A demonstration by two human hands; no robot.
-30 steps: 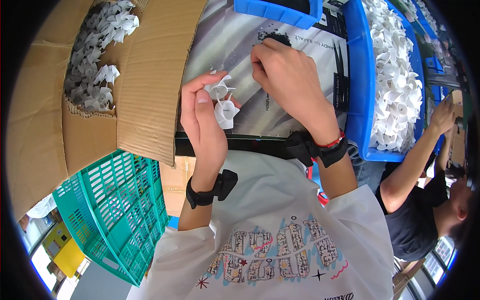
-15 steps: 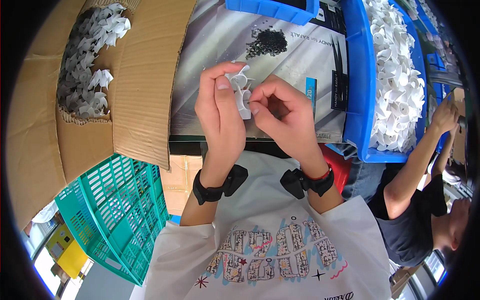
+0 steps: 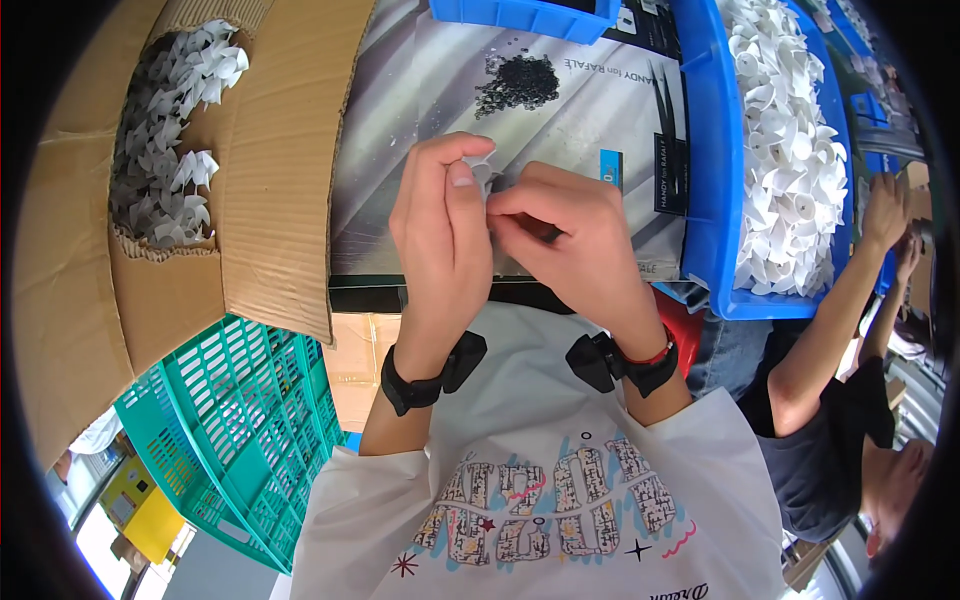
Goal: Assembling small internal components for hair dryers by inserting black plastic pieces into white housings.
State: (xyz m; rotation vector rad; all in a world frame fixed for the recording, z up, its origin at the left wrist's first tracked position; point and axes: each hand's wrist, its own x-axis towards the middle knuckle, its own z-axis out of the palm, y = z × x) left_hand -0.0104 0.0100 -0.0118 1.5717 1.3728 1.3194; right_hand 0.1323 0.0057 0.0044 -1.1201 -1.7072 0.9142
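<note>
My left hand (image 3: 440,220) is closed around a small white fan blade (image 3: 483,172), its thumb and bent fingers on the piece. Most of the blade is hidden by my fingers. Right against it, the thumb and forefinger of my right hand (image 3: 572,222) are pinched together at the blade's side. Whatever sits in that pinch is too small and covered to make out. Beyond my hands, a loose pile of tiny black rings (image 3: 522,82) lies on the printed flat box (image 3: 400,100) that serves as the work surface.
An opened cardboard box (image 3: 275,180) with white fan blades inside stands at left. A blue bin (image 3: 705,150) full of the same blades is at right, another blue bin (image 3: 520,20) at the far edge. A green crate (image 3: 235,420) sits lower left. A co-worker (image 3: 825,420) works at right.
My right fingers have closed in on the white fan blade, which has turned and is now more hidden between my hands. The view has shifted slightly.
</note>
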